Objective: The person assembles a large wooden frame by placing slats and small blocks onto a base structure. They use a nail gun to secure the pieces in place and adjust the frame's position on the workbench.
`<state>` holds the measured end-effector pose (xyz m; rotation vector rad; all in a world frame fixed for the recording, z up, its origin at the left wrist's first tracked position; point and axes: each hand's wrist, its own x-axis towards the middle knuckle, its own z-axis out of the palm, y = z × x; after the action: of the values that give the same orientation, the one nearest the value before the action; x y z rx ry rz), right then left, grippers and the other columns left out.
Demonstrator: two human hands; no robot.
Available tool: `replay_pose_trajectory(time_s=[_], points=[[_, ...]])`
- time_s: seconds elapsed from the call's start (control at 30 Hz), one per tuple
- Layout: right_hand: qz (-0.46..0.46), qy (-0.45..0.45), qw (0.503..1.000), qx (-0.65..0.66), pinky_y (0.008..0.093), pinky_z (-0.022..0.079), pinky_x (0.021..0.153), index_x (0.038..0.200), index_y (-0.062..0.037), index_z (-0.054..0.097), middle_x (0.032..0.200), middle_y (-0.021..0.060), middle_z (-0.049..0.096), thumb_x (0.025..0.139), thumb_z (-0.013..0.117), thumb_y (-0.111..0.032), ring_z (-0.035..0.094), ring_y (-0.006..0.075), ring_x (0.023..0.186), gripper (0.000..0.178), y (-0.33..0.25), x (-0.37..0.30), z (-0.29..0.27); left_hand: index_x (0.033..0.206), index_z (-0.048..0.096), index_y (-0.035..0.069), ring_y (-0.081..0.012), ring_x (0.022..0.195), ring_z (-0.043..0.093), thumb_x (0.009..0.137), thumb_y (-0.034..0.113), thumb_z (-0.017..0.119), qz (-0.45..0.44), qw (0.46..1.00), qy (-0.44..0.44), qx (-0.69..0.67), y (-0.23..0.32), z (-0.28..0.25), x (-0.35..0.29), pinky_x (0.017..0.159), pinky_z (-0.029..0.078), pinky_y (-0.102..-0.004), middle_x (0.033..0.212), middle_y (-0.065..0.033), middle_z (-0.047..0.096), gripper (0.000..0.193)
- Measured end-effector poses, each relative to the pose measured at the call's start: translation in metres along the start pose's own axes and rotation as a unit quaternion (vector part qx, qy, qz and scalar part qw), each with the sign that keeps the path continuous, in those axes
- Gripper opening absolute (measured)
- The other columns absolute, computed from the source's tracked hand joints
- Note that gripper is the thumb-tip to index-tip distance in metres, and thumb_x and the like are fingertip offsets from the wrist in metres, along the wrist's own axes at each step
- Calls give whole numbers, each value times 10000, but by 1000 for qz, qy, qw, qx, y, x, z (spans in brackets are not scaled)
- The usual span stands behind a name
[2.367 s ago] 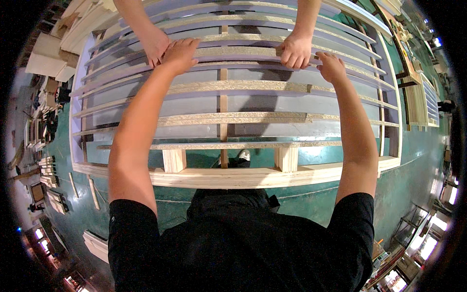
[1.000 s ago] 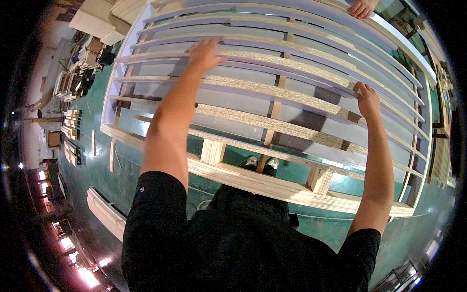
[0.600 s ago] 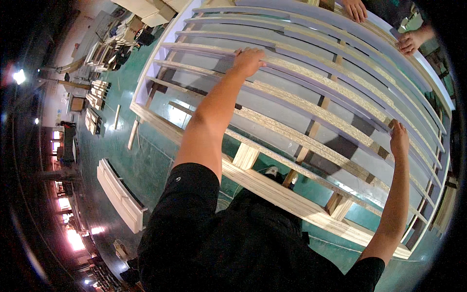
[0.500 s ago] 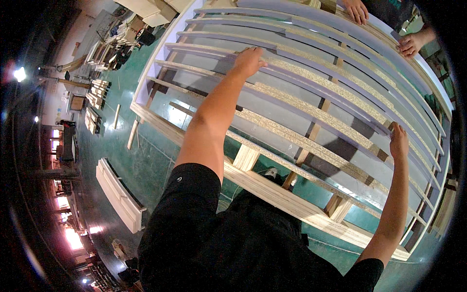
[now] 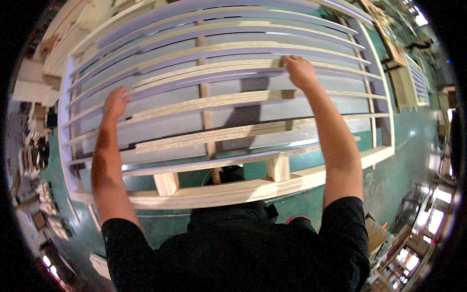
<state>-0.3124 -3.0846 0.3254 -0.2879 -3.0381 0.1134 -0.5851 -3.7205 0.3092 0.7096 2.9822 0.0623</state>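
Observation:
A large wooden frame (image 5: pixel 224 197) with many parallel slats lies in front of me. A particleboard strip (image 5: pixel 209 72) with a pale purple-grey side runs left to right across its middle, lying along one of the slats. My left hand (image 5: pixel 116 102) is closed at the strip's left end, fingers partly blurred. My right hand (image 5: pixel 299 72) grips the right end, with the fingertips curled over its darker tip. Nearer to me lie similar strips (image 5: pixel 214 101), stepped along the slats. Two short wood blocks (image 5: pixel 167 184) stand between the front rail and the nearest strip.
Green floor (image 5: pixel 165 226) shows around and beneath the frame. Stacked boards (image 5: pixel 34 87) stand at the far left, with loose timber pieces (image 5: pixel 73 209) lower down. At the right are a wooden workbench (image 5: pixel 401 78) and a cardboard box (image 5: pixel 377 236).
My view has swung to the right, so the frame now lies nearly level across it. Both hands stay at the strip's ends. The other person's hands at the far side are out of view.

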Motion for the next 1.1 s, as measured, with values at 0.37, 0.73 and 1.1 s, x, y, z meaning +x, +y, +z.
replay_pose_trajectory(time_s=[0.37, 0.73, 1.1], points=[[186, 33, 981, 41, 535, 541, 883, 1178, -112, 581, 1190, 227, 628, 831, 659, -155, 639, 423, 1114, 359, -26, -20, -28, 1474, 445, 137, -368, 1362, 491, 686, 233, 880, 188, 980, -60, 12, 182, -41, 24, 1127, 394, -499, 1477, -169, 518, 906], [208, 46, 968, 131, 552, 537, 860, 1113, -21, 578, 983, 273, 702, 842, 657, -188, 675, 462, 974, 329, -31, -16, -4, 1390, 495, 54, -393, 1273, 553, 799, 162, 782, 176, 975, -119, 59, 205, -25, 42, 1046, 461, -485, 1410, -187, 563, 665], [160, 27, 970, 183, 550, 525, 866, 1292, -88, 558, 1073, 266, 689, 855, 655, -104, 653, 474, 1030, 448, -25, -24, 7, 1207, 605, 55, -413, 1182, 596, 824, 122, 739, 180, 978, -101, 24, 198, -7, 43, 983, 494, -509, 1243, -207, 644, 411]])
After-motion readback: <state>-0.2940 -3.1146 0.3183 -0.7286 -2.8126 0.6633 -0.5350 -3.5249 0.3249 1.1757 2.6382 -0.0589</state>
